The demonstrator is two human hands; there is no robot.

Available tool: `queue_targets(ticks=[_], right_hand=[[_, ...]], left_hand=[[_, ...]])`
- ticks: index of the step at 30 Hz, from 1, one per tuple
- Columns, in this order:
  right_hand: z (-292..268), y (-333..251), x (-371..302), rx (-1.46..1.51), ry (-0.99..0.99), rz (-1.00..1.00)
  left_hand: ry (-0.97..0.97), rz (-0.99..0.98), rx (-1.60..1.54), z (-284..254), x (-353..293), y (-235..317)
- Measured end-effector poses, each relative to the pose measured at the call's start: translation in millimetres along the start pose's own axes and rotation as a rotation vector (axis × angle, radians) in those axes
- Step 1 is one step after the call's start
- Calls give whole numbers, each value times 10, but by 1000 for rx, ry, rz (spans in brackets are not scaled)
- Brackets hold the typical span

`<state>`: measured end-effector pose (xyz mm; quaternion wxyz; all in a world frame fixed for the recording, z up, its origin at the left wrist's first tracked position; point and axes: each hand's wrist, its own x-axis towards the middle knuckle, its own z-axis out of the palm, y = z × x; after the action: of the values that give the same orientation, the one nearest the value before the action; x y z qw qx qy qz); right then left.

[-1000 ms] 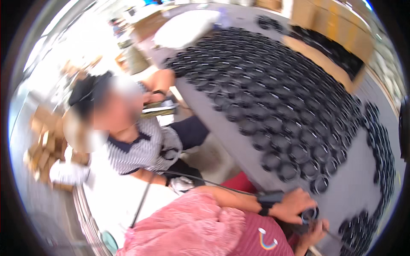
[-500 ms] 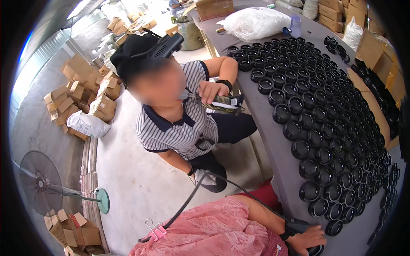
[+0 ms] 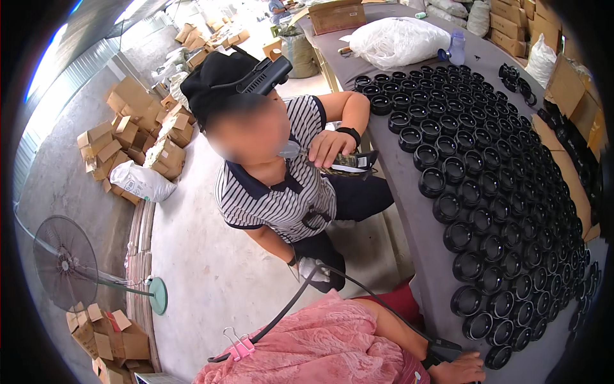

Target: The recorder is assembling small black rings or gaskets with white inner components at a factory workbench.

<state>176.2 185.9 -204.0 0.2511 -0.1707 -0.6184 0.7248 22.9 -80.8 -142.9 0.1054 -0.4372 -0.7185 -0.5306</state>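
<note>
Black round lids [image 3: 486,211] sit in dense rows on the grey desk [image 3: 416,211], nearest one [image 3: 497,356] just beside the right hand [image 3: 457,370] at the desk's near edge. Its fingers are mostly cut off, can't tell if apart or together. Left hand out of view. Across the desk, a co-worker in a striped shirt [image 3: 281,198].

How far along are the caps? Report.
Done: black caps fill most of the table in rows. In hand: one hand rests at the near edge by the nearest caps. Left: only a bare strip along the table's edge.
</note>
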Motion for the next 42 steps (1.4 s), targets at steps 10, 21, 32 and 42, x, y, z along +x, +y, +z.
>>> queue_targets(ticks=[10, 21, 32, 42], right_hand=[[-10, 190, 4, -589, 22, -340], [291, 147, 37, -472, -58, -338], [27, 264, 53, -440, -81, -317], [164, 151, 20, -455, -120, -361]], left_hand=[[-101, -46, -36, 8, -14, -6], [-127, -50, -58, -127, 23, 36], [-203, -90, -52, -225, 63, 113], [-148, -48, 8, -256, 55, 86]])
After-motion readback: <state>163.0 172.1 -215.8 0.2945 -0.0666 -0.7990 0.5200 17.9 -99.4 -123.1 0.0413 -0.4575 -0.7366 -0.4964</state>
